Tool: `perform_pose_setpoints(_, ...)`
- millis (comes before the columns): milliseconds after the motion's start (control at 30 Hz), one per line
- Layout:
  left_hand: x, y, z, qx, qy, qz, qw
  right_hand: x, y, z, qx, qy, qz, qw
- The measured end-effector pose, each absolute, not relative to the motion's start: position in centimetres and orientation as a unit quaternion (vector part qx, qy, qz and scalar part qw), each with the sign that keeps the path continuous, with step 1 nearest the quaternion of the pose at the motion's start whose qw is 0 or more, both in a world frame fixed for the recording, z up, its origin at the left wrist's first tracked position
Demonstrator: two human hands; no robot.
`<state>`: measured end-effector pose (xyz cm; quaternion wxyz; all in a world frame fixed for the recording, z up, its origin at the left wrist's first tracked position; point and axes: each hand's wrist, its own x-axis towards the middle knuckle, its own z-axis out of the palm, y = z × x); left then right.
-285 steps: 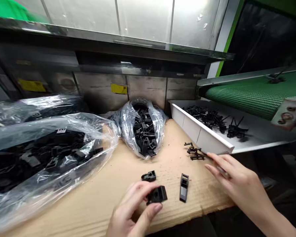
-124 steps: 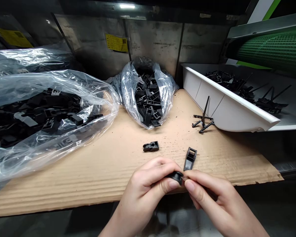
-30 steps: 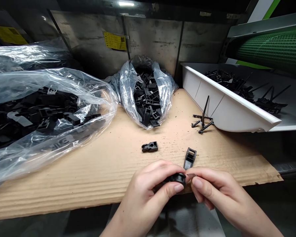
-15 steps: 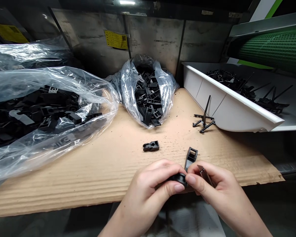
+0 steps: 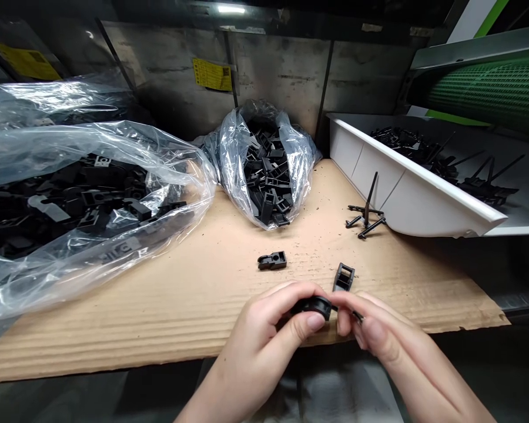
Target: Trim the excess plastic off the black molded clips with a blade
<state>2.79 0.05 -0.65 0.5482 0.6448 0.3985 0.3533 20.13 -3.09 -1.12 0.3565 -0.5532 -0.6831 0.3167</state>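
Note:
My left hand (image 5: 275,338) is closed around a rounded black plastic part (image 5: 315,305) near the cardboard's front edge. Close beside it, my right hand (image 5: 374,332) has its fingertips against that part's right side. A thin dark tool (image 5: 357,316) is pinched in my right hand, mostly hidden by the fingers. Just behind the hands lies a black clip (image 5: 344,276) with a square opening. Another black clip (image 5: 272,260) rests on the cardboard (image 5: 167,311) further left. A black branched piece (image 5: 367,216) with an upright stem stands beside the white tray (image 5: 423,188).
At the left, a large clear plastic bag (image 5: 158,141) holds many black parts. A smaller open bag (image 5: 233,170) of black clips sits at the back centre. The white tray holds black branched pieces. Above it is a green mesh roller (image 5: 480,82); a metal wall (image 5: 277,76) stands behind.
My right hand's fingers have shifted and stretched toward the part, and the tool has turned, showing less. The rounded part has tilted slightly in my left hand. The view has moved slightly.

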Motion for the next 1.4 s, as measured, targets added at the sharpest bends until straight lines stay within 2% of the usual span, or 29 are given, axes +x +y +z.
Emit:
perform_pose_setpoints(100, 2.83, 0.0, -0.61, 0.649, 0.407, 0.35, 0.539, 19.78, -3.26, -1.1, -0.518, -0.741, 0.241, 0.353)
perform_pose_setpoints(333, 2.64, -0.22, -0.53, 0.669, 0.413, 0.355, 0.506, 19.62, -3.35, -1.42, -0.479, -0.781, 0.171, 0.363)
perform_pose_setpoints(633, 2.78, 0.04, -0.43, 0.689, 0.383, 0.358, 0.5, 19.32, -3.66, -1.48, -0.476, -0.782, 0.179, 0.361)
perform_pose_setpoints(800, 2.86, 0.11, -0.46, 0.708, 0.38, 0.353, 0.48, 19.19, -3.41, -1.83, -0.486, -0.779, 0.135, 0.372)
perform_pose_setpoints(1000, 2.72, -0.13, -0.39, 0.707, 0.383, 0.354, 0.478, 19.25, -3.36, -1.59, -0.482, -0.771, 0.186, 0.372)
perform_pose_setpoints(1400, 2.87, -0.04, -0.73, 0.714, 0.378, 0.366, 0.462, 19.22, -3.29, -1.84, -0.496, -0.77, 0.154, 0.371)
